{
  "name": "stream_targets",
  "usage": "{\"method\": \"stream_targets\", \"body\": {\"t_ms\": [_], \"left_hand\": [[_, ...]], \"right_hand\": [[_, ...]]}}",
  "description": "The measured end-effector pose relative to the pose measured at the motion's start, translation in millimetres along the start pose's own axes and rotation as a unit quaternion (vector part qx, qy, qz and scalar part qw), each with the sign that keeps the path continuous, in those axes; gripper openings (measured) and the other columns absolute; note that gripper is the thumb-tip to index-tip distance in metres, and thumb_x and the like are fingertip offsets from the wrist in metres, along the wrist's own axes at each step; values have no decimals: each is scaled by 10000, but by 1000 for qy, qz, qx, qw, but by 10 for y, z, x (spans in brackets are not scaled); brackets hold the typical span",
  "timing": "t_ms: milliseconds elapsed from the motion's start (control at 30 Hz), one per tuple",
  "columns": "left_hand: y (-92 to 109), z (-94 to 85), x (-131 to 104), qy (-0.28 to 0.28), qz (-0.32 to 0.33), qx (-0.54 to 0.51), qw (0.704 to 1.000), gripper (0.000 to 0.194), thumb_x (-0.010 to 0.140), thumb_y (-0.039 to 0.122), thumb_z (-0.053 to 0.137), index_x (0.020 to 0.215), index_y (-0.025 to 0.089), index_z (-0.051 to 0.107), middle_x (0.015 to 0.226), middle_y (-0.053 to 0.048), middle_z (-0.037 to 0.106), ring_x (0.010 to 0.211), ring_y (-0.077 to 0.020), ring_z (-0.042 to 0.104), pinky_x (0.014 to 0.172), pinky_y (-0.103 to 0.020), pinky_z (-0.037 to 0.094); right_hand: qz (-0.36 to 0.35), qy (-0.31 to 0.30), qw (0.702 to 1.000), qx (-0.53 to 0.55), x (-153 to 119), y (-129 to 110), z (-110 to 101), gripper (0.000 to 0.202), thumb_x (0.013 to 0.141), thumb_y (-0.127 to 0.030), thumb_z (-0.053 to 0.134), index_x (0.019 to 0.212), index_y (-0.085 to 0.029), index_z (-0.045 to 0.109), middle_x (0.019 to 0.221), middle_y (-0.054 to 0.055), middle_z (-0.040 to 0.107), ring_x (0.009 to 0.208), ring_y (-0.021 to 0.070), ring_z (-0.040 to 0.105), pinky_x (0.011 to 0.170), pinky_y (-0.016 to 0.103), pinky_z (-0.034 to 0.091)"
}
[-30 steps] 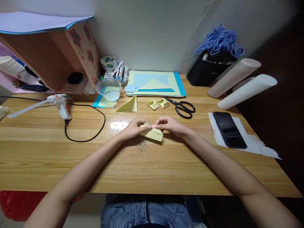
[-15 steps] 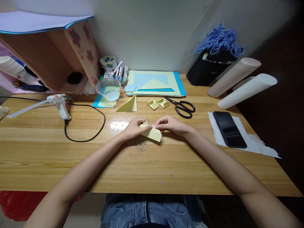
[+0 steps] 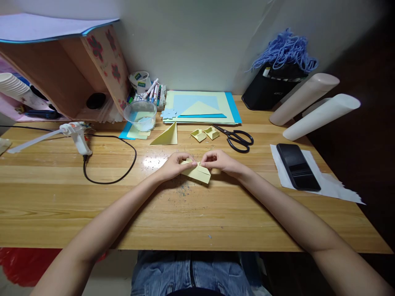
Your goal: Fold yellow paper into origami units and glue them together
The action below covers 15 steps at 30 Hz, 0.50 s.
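Note:
A pale yellow folded paper (image 3: 197,174) lies between my hands over the middle of the wooden table. My left hand (image 3: 175,166) grips its left side, thumb on top and fingers behind. My right hand (image 3: 220,160) pinches the paper's upper fold near its right end, fingertips close to the left thumb. Just beyond my hands sit two small folded yellow paper pieces (image 3: 204,133). A larger yellow paper triangle (image 3: 168,135) stands to their left, and black-handled scissors (image 3: 239,139) lie to their right.
A white glue gun (image 3: 77,135) with a looping black cord rests at left, beside a flowered box (image 3: 106,70). Behind are a clear plastic bowl (image 3: 140,115), markers (image 3: 154,92) and stacked coloured paper (image 3: 230,109). A phone (image 3: 298,166) and white tubes (image 3: 321,117) are at right.
The yellow paper's upper fold lies slightly flatter under my fingertips. Both hands keep nearly the same place and grip; the view has shifted very slightly.

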<state>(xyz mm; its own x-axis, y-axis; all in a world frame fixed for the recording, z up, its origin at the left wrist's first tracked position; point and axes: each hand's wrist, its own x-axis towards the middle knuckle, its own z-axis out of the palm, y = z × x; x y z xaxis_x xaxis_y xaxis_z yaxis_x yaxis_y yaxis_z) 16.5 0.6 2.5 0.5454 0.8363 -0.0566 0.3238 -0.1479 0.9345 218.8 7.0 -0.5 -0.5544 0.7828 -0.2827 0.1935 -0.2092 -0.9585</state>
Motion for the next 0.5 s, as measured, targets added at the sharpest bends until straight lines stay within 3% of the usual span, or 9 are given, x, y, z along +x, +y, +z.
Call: {"method": "stream_targets", "body": {"t_ms": [233,400,500], "left_hand": [[-7,53,8,48,-4,38,998,296,710,424,583,716,135,649,749,-35,651,709,-144,561,651,-229,398],[-6,46,10,53,2,27,998,280,714,407,580,717,135,646,756,-37,658,720,-148,570,669,-235,408],[-14,41,11,65,-2,23,998,280,714,410,583,719,136,639,751,-35,654,710,-144,567,655,-231,407]], "right_hand": [[3,-3,1000,-5,-13,-24,18,231,658,-345,677,642,-128,597,539,-13,566,522,88,520,527,218,392],[4,-34,999,-10,-33,-65,-13,254,647,-371,685,703,-128,635,602,-4,590,570,94,537,577,234,422],[-12,-22,1000,-3,-30,-44,-3,269,615,-365,713,715,-134,620,655,3,601,591,97,542,571,237,434]]}}
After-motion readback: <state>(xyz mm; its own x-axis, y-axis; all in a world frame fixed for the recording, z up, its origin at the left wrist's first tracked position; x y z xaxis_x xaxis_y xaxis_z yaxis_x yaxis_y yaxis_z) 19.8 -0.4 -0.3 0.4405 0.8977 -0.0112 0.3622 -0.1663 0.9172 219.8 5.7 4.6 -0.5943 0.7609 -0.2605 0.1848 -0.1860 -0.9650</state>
